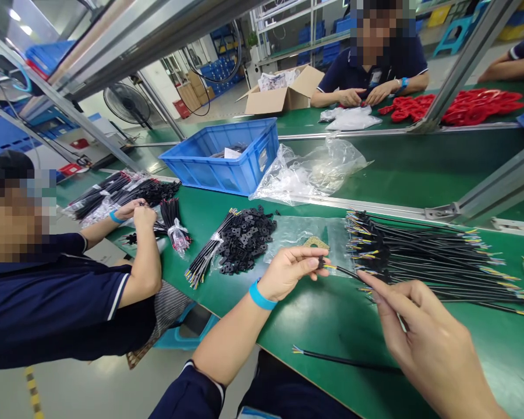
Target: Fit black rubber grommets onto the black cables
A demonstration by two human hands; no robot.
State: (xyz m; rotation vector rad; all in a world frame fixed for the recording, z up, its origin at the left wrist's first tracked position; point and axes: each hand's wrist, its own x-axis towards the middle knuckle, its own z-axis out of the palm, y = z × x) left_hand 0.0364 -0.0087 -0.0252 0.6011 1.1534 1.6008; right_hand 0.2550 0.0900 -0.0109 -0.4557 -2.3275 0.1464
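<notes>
— Head view: what is the left hand (288,270) doing?
— Its fingertips pinch a small black piece (321,263) on a black cable (343,271), above the green table (332,314).
— The right hand (423,334)?
— Fingers narrowed, nipping that cable just beside the cable pile (428,259).

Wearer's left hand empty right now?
No, the left hand pinches the end of a black cable between thumb and fingers, above the green table.
</notes>
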